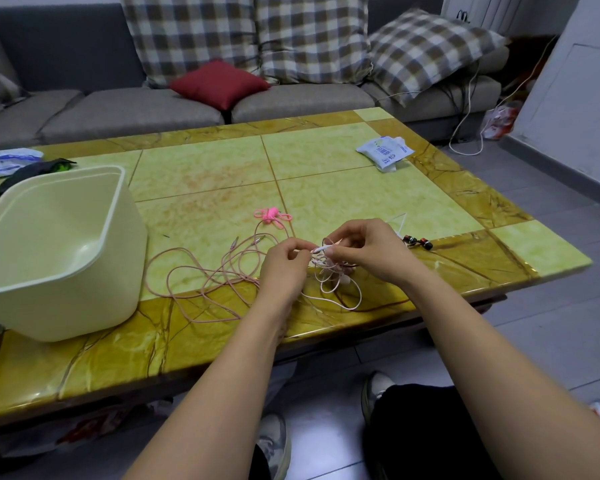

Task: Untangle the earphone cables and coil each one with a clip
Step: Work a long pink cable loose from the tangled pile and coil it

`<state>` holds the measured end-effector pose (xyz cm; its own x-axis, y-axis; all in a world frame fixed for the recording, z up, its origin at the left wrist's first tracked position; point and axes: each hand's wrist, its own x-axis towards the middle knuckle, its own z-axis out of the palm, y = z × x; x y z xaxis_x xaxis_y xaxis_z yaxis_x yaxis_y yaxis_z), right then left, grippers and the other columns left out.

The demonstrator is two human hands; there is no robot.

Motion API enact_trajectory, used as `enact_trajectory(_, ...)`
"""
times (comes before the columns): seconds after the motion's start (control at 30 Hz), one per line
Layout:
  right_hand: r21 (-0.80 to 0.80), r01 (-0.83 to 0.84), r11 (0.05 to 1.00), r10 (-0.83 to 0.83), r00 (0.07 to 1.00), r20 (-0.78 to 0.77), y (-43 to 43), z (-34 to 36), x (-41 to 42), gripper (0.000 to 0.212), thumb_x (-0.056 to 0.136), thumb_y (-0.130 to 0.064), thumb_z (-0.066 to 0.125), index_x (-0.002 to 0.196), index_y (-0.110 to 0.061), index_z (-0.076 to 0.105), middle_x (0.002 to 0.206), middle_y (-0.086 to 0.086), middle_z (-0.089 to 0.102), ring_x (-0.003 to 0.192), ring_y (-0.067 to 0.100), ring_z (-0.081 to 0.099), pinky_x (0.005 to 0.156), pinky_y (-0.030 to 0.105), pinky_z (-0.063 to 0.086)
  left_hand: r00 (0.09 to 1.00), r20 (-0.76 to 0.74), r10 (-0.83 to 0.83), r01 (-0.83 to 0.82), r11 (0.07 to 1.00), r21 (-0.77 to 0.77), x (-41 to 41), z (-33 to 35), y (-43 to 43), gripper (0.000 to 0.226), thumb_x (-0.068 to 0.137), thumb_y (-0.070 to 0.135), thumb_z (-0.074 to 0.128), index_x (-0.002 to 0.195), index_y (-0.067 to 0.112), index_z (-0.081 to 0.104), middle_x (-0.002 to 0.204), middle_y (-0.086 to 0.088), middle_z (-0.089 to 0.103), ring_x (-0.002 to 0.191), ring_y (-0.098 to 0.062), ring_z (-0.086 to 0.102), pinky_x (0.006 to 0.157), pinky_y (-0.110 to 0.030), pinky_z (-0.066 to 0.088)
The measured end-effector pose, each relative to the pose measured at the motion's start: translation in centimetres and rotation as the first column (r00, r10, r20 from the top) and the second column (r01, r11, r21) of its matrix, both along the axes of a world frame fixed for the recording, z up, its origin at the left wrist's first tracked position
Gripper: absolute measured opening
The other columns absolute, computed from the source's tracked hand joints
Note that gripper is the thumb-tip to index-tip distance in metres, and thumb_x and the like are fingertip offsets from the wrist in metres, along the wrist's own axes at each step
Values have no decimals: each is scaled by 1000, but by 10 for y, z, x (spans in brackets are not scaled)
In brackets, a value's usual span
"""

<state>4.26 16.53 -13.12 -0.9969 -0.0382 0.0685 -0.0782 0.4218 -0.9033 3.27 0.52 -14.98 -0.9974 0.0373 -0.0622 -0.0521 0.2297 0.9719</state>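
Untangling step, by the look of it; no cable coiled or clipped yet. Pinching a short white stick-like piece of the white earphone cable [336, 289] from both ends: left hand [284, 261] and right hand [364, 251], fingers of both curled onto it, held just above the near right part of the table [326, 161]. Below the hands, hanging in a loose snarl of loops down onto the table's near border. Mixed in, a darker strand (perhaps belonging to the red and black earbuds [418, 241] lying just right of the right hand; hard to tell). To the left, sprawled in wide loops and reaching the snarl by the left wrist: pink cable [201, 278]. Farther back, pink clips [271, 214], untouched. At the left, a cream bin [49, 251]; far right, a white packet [383, 152].

Next, most likely: feeding the held piece back through whichever loop traps it. Calls for slack, a light pinch, and no hard pull, lest the knot tighten. Then coiling and clipping, one cable at a time.
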Motion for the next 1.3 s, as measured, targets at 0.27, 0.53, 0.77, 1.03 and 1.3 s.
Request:
enact_trajectory(0.27, -63, -35, 997, 37, 999, 20, -3, -1, 1, 22, 76, -10, 82, 80, -1, 62, 77, 24, 71, 66, 29, 65, 60, 36, 53, 996, 68, -59, 53, 995, 83, 1, 1, 0, 14, 93, 12, 58, 81, 14, 65, 71, 3, 58, 49, -5, 42, 48, -20, 33)
enact_trajectory(0.53, -143, -85, 986, 103, 987, 125, 7, 6, 5, 14, 85, -5, 72, 95, 4, 68, 80, 19, 74, 65, 17, 67, 68, 26, 55, 983, 152, -100, 72, 981, 180, 4, 9, -2, 10, 91, 13, 62, 83, 13, 67, 69, 2, 55, 32, 0, 35, 36, -15, 25)
enact_trajectory(0.77, 133, 114, 985, -110, 993, -31, 9, -3, -2, 34, 82, -2, 56, 108, -21, 67, 108, -3, 67, 85, 7, 58, 72, 22, 46, 986, 147, -73, 38, 973, 226, 3, 9, -1, 10, 89, 10, 64, 80, 12, 65, 69, 0, 52, 34, -2, 29, 36, -17, 24)
enact_trajectory(1.03, 58, -209, 976, 204, 975, 84, -2, 1, -1, 25, 93, -14, 64, 118, -17, 67, 102, 5, 72, 89, 6, 63, 76, 20, 50, 998, 61, -13, 1, 982, 188, -1, 6, -5, 13, 87, 9, 64, 77, 15, 68, 53, 11, 55, 37, 3, 39, 45, -16, 29)
enact_trajectory(1.3, -66, -122, 990, 130, 982, 139, -3, 0, -3, 24, 82, -22, 78, 96, -5, 70, 89, 11, 75, 80, 15, 68, 74, 29, 51, 1000, 4, 3, -4, 990, 141, -3, 0, -7, 12, 87, 7, 65, 77, 13, 67, 50, 14, 53, 42, 2, 43, 42, -11, 31)
